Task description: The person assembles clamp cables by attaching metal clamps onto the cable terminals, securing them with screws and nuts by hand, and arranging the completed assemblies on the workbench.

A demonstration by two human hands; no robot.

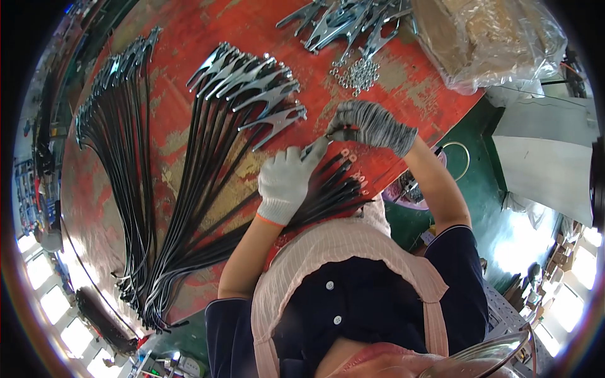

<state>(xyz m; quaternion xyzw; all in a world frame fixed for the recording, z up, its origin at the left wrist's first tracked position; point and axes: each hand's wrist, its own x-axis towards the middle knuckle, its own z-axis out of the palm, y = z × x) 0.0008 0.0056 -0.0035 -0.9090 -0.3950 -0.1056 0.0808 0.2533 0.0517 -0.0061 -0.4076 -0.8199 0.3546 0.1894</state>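
My left hand (pixel 287 178), in a white glove with an orange cuff edge, is closed on a metal clamp of which only a small part shows between the fingers. My right hand (pixel 370 128), in a grey striped glove, pinches at the same spot, its fingertips meeting the left ones; what it holds is too small to make out. Below them lie black cables (pixel 340 192) with copper-coloured ring ends. Metal clamps (pixel 271 126) joined to black cables lie left of my hands. A pile of small nuts (pixel 357 76) is above my right hand.
Loose metal clamps (pixel 343 26) lie at the table's top edge, beside a clear plastic bag (pixel 491 44). Another bundle of clamped cables (pixel 129 88) spreads over the left of the red table (pixel 170 38). A pink basin (pixel 409 189) stands beyond the table's right edge.
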